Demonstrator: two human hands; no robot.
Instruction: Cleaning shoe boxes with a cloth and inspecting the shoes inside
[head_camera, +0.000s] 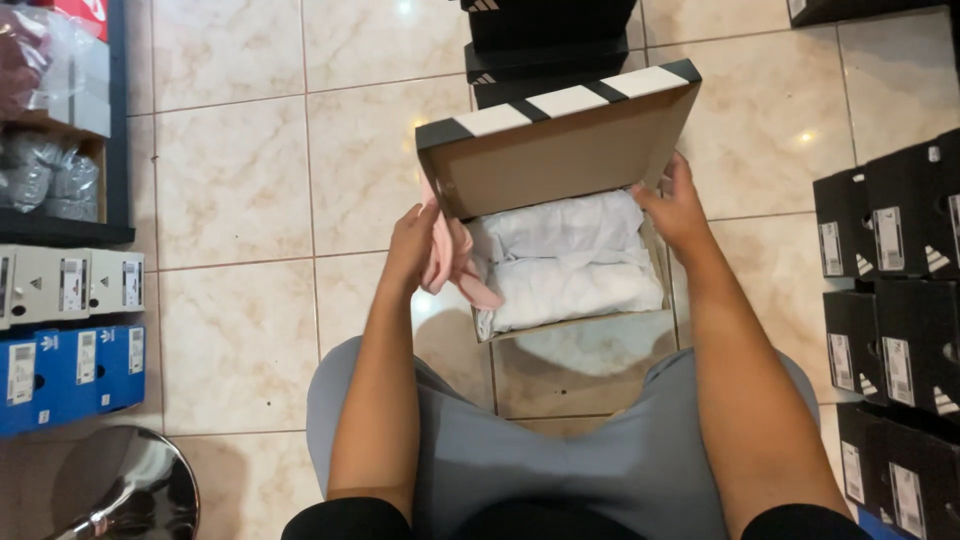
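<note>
Head view: a seated person holds an open box over a tiled floor, just past the knees. The lid, black with white stripes outside and brown card inside, stands tilted up at the far side. White paper fills the box, crumpled. The left hand rests against the box's left wall, fingers curled around a pink cloth that hangs over the rim. The right hand presses the right wall near the lid hinge, fingers spread, holding nothing else. The box looks light and stiff but easily dented, best gripped by its side walls; cloth and paper look soft and limp. Black boxes stack at right, blue and white ones at left.
</note>
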